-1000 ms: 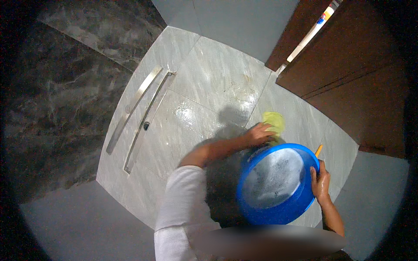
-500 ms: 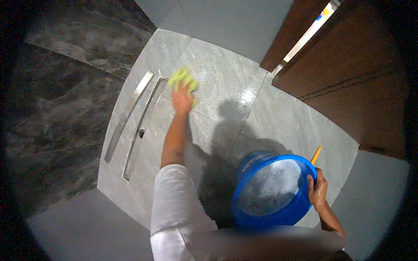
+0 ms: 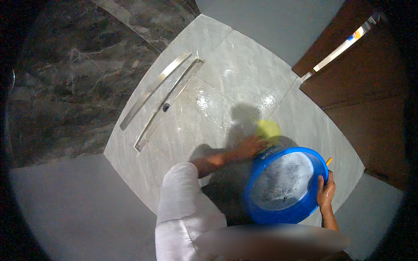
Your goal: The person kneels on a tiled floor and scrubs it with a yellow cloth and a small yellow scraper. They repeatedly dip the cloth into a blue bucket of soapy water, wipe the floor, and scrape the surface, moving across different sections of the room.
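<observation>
My left hand (image 3: pixel 251 147) is on a yellow cloth (image 3: pixel 269 130) against the wet tiled floor, just beyond the bucket's far left side. The hand and cloth are smeared by motion, and the fingers partly disappear into the cloth. A blue bucket (image 3: pixel 278 216) holds foamy water (image 3: pixel 283 178) and leans a little. My right hand (image 3: pixel 325 190) grips its rim on the right, thumb inside and fingers outside. Behind that rim pokes the tip of an orange stick-like piece (image 3: pixel 329 161); the rest of it is hidden.
Toward the left, a long narrow drain channel (image 3: pixel 153 126) is sunk in the grey tile floor (image 3: pixel 244 56), its metal cover strip (image 3: pixel 152 93) lying beside it. Dark marbled wall (image 3: pixel 78 87) rises at left. A brown door (image 3: pixel 361 74) stands ajar at the upper right.
My left hand has swept the cloth from near the drain's far end rightward and back toward the bucket. My right hand keeps its hold on the rim. The view has turned somewhat.
</observation>
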`<state>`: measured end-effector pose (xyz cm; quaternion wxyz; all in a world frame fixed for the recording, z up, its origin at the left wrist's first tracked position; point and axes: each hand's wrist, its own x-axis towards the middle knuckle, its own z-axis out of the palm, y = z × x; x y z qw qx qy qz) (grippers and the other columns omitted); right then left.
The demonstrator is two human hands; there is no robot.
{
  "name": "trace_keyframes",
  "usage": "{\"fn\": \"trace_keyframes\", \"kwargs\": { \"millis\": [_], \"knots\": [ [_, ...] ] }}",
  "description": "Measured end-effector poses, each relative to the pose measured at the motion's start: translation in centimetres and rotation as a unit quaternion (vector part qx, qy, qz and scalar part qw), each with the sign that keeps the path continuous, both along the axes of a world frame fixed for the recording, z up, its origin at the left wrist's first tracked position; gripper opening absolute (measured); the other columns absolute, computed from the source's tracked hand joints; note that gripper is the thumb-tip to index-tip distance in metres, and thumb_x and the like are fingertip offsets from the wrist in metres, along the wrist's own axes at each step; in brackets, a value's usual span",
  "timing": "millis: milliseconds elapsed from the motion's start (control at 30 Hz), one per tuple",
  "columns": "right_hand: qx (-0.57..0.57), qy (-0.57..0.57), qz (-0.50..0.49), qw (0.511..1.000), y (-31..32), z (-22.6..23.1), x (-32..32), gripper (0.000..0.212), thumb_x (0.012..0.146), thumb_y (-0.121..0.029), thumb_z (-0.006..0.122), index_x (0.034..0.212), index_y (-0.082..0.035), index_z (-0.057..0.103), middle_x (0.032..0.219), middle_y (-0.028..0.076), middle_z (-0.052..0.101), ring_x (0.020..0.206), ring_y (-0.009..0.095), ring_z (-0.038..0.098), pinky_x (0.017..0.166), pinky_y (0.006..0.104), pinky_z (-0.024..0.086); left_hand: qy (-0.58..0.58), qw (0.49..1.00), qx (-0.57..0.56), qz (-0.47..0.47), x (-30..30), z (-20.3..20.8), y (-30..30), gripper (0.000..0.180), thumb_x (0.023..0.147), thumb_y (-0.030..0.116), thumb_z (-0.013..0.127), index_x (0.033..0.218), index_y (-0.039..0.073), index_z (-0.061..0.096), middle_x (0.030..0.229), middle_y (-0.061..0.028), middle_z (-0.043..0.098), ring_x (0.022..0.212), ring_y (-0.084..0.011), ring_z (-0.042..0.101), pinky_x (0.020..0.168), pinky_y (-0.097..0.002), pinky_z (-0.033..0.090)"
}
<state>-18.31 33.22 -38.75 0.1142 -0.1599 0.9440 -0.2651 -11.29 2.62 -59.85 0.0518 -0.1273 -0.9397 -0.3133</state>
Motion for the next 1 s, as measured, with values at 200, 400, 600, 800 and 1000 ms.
{"fn": "trace_keyframes", "kwargs": {
  "millis": [200,400,600,800,1000],
  "knots": [
    [-0.004,-0.015,-0.025,1.000,0.8,0.3,0.9,0.020,0.087,-0.015,0.047,0.103,-0.003,0.048,0.079,0.021,0.060,0.069,0.034,0.060,0.059,0.0381,0.045,0.100,0.992,-0.057,0.046,-2.3,-5.1,-5.7,0.043,0.068,0.019,0.061,0.110,0.015,0.055,0.120,-0.0061,0.048,0.112,-0.0282,0.042,0.089,-0.0443,0.034],
    [0.081,-0.024,-0.046,0.995,0.5,0.8,1.1,0.023,0.086,-0.013,0.048,0.106,-0.002,0.048,0.085,0.020,0.059,0.072,0.034,0.058,0.065,0.0376,0.045,0.044,0.890,-0.165,0.423,1.9,-4.8,-23.6,0.043,0.070,0.020,0.059,0.112,0.013,0.054,0.125,-0.0091,0.045,0.112,-0.0275,0.043,0.093,-0.0417,0.034],
    [0.128,0.349,0.167,0.913,-1.3,1.8,2.1,0.029,0.080,-0.011,0.055,0.107,-0.002,0.050,0.098,0.020,0.054,0.086,0.034,0.053,0.077,0.0408,0.042,-0.169,0.799,-0.045,0.576,9.5,1.3,-30.8,0.035,0.085,0.026,0.046,0.117,0.012,0.051,0.128,-0.0132,0.043,0.104,-0.0326,0.051,0.089,-0.0439,0.039],
    [-0.038,-0.158,0.056,0.985,-3.6,-0.9,2.6,0.026,0.086,-0.023,0.048,0.081,0.001,0.055,0.074,0.015,0.059,0.065,0.028,0.056,0.061,0.0364,0.044,0.159,0.876,-0.138,0.434,11.0,12.9,-25.1,0.032,0.090,0.027,0.043,0.103,0.002,0.057,0.101,-0.0179,0.055,0.098,-0.0325,0.050,0.085,-0.0391,0.037],
    [-0.019,-0.209,-0.087,0.974,-2.4,-8.4,1.7,0.032,0.087,-0.028,0.042,0.082,0.001,0.055,0.081,0.016,0.059,0.068,0.024,0.057,0.063,0.0346,0.046,0.056,0.835,0.281,0.470,9.8,20.8,-21.4,0.029,0.089,0.026,0.047,0.095,-0.001,0.057,0.091,-0.0134,0.058,0.084,-0.0228,0.054,0.075,-0.0344,0.041]
  ]
}}
